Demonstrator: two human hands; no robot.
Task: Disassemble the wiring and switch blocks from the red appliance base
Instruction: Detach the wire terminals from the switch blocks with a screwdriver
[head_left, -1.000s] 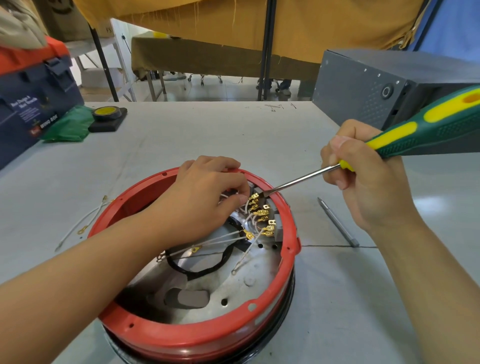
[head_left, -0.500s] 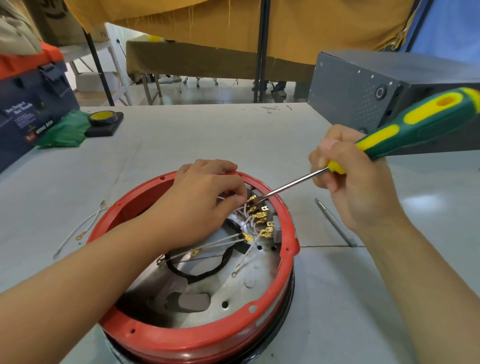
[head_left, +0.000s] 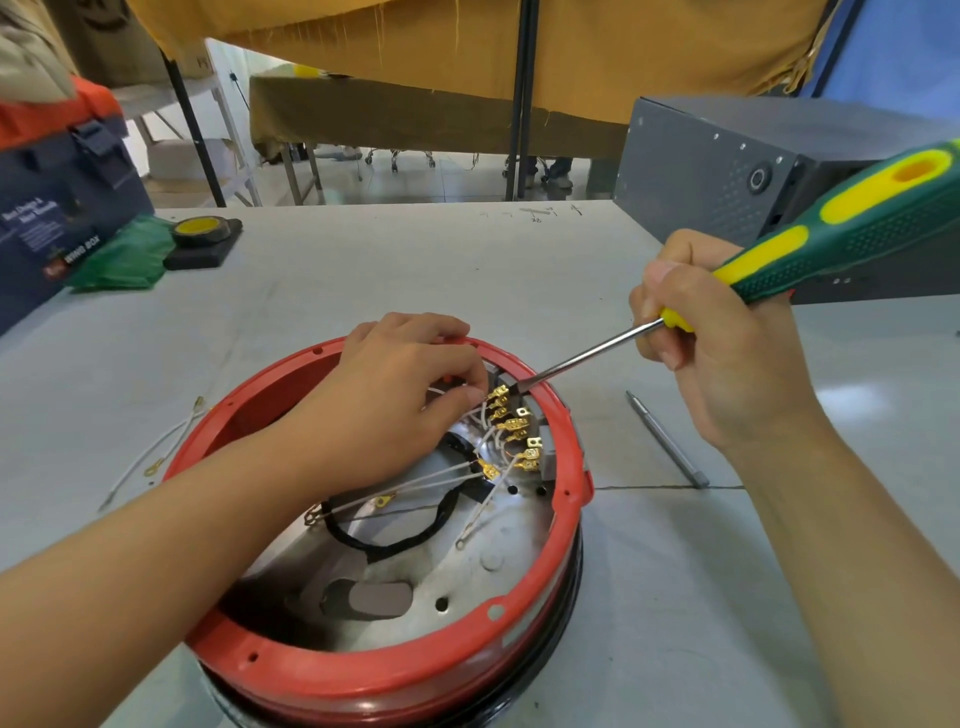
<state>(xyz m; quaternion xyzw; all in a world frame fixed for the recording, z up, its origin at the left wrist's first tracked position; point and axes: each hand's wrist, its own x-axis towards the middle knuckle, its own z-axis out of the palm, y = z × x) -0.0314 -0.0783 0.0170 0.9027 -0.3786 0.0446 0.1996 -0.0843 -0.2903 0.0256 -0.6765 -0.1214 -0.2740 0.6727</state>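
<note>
The red appliance base (head_left: 374, 675) stands open-side up on the grey table, its metal floor showing. Grey switch blocks (head_left: 543, 444) with brass terminals (head_left: 511, 423) sit against its far right wall, white wires (head_left: 415, 486) running off them. My left hand (head_left: 400, 400) reaches inside and pinches a white wire right beside the top terminals. My right hand (head_left: 722, 353) grips a green-and-yellow screwdriver (head_left: 841, 223); its flat tip touches the top terminal at the wall.
A loose white wire (head_left: 156, 452) lies left of the base. A thin grey tool (head_left: 667, 439) lies on the table to the right. A grey metal box (head_left: 727, 171) stands at back right; a tape roll (head_left: 200, 231), green bag and dark toolbox (head_left: 57, 208) at back left.
Both hands stay at the terminals; the screwdriver tip has barely shifted and the handle has tilted a little higher. The view has drifted slightly.
</note>
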